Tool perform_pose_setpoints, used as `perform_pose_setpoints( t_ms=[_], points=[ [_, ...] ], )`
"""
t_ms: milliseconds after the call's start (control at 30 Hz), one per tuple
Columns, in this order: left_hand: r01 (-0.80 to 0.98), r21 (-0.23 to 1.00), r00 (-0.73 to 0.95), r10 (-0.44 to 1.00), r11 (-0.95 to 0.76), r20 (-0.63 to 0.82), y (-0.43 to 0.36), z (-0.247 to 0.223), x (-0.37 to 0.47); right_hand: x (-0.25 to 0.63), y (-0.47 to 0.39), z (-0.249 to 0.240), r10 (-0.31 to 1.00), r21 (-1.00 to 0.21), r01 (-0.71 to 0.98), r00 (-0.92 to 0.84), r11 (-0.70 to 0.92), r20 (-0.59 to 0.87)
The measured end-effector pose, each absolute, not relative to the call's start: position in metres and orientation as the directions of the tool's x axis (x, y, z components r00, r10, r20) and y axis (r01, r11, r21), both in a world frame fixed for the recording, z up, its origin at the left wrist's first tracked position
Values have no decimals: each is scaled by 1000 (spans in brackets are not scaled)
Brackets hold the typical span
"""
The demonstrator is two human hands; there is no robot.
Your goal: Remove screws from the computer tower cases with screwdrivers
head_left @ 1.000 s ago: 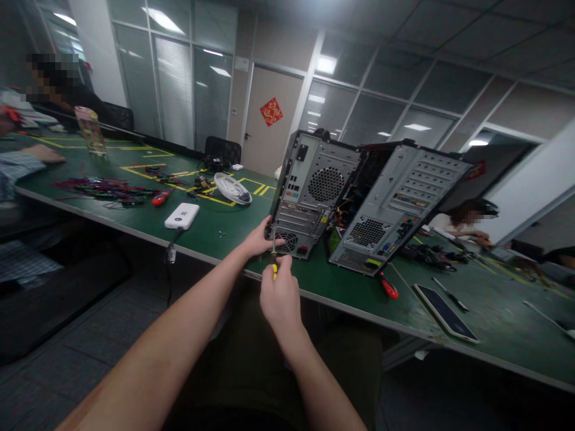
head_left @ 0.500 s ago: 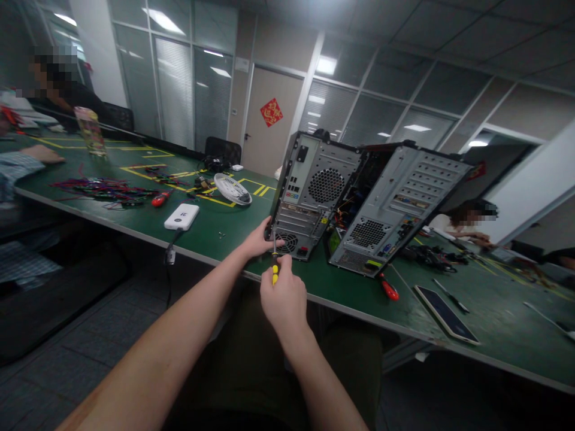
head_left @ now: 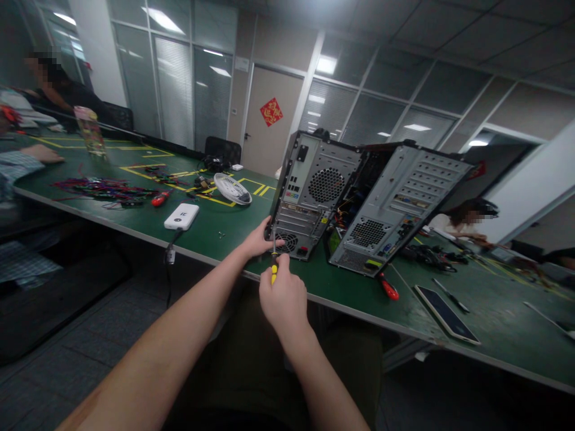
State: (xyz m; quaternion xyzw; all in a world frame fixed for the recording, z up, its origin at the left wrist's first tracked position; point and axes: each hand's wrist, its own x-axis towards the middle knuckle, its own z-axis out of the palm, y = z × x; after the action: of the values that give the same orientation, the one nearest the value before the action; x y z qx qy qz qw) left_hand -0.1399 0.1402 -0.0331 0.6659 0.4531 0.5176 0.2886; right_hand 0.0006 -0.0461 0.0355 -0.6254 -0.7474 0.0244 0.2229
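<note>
Two computer cases stand upright on the green table, the left computer case (head_left: 309, 185) and the right computer case (head_left: 395, 209), their rear panels facing me. My left hand (head_left: 259, 240) grips the lower left edge of the left case, its thumb lying near the round vent. In my right hand (head_left: 285, 290) is a yellow and black screwdriver (head_left: 274, 272), pointing up, its shaft at the lower left of that rear panel. The exact spot where the tip meets the panel is too small to tell.
Left on the green table (head_left: 209, 236) are a white power bank (head_left: 181, 216), a red-handled tool (head_left: 160, 199), wires (head_left: 103, 188) and a white basket (head_left: 232, 188). At right lie a red screwdriver (head_left: 389, 288), a phone (head_left: 446, 313) and cables (head_left: 433, 256). People sit at both sides.
</note>
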Motion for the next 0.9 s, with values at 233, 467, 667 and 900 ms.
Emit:
perform_pose_setpoints(
  t_ms=[233, 467, 667, 900],
  points=[
    [336, 851, 48, 909, -404, 413, 138, -30, -140, -4, -44, 36, 946, -327, 914, -146, 241, 289],
    [337, 844, 55, 904, -417, 424, 137, -29, -141, -8, -46, 33, 962, -466, 860, -93, 207, 256],
    [303, 853, 67, 902, -426, 426, 138, -30, -141, -6, -46, 31, 970, -610, 767, -65, 198, 233],
    [259, 869, 63, 905, -421, 420, 143, -34, -142, -4, -47, 19, 966, -717, 664, -32, 212, 256]
  ],
)
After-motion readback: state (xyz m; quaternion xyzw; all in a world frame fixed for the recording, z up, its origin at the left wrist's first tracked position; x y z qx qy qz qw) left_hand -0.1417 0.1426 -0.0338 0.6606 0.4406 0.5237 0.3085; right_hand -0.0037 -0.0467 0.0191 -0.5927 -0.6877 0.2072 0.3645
